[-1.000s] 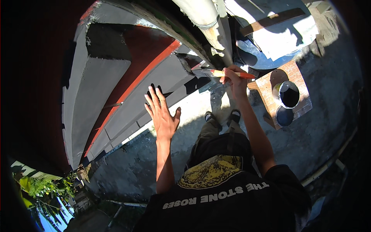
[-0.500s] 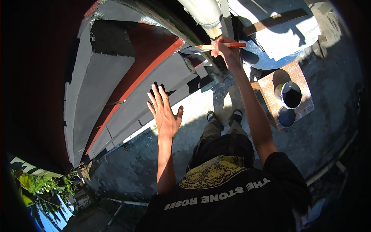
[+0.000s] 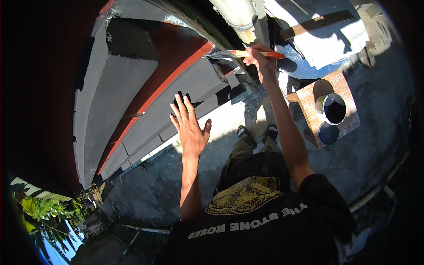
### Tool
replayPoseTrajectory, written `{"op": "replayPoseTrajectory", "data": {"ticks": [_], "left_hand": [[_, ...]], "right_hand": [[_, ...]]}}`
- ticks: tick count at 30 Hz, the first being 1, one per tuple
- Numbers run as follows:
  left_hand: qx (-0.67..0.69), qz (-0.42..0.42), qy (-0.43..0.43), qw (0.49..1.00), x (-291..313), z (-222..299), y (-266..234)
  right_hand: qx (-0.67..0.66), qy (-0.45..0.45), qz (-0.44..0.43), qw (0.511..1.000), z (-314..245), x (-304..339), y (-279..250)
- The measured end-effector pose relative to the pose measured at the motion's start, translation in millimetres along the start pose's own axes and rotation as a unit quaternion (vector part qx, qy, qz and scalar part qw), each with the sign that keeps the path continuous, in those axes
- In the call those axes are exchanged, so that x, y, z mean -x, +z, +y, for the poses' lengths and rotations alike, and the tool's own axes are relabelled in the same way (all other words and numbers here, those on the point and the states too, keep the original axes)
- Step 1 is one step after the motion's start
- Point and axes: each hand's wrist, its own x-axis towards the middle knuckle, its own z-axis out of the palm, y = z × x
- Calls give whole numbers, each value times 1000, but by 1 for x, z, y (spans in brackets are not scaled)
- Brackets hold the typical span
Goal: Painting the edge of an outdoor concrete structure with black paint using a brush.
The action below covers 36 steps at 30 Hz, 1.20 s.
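My right hand (image 3: 262,63) grips a paintbrush (image 3: 238,53) by its red and bare-wood handle. The dark bristles point left and meet the upper end of the grey ledge, beside the red stripe (image 3: 185,62). My left hand (image 3: 193,132) is spread out with its fingers apart, over or against the grey ledge (image 3: 176,99); its shadow falls close by the fingertips. Whether the palm bears on the surface I cannot tell. Above the red stripe rises a grey block-like moulding (image 3: 119,79).
At right, a paint can (image 3: 333,109) with dark contents stands on a brick-patterned wooden stool (image 3: 309,92). Behind it, a blue round surface (image 3: 300,70) carries white sheets (image 3: 329,44) and a wooden strip (image 3: 316,25). A pale pipe (image 3: 236,15) stands beyond my right hand.
The view has shifted slightly, moving the scene a little to the right. The brush stays at the ledge's upper end in my right hand, and my left hand keeps its spread pose.
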Motion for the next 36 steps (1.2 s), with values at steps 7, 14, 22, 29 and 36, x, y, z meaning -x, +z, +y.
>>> {"op": "replayPoseTrajectory", "data": {"ticks": [7, 14, 22, 29, 36], "left_hand": [[-10, -3, -4, 1000, 0, -1, 0], [-26, -12, -7, 1000, 0, -1, -1], [-23, -8, 7, 1000, 1, 0, -1], [-26, -14, -1, 1000, 1, 1, -3], [-35, -18, 1, 999, 2, -1, -2]], "right_hand": [[-56, -30, 92, 994, 6, 11, -19], [-49, -42, 45, 997, 11, 16, -3], [-51, -60, 9, 997, -8, 13, 10], [-28, -94, 97, 990, -12, 13, 12], [5, -103, 68, 992, -10, 18, 19]]}}
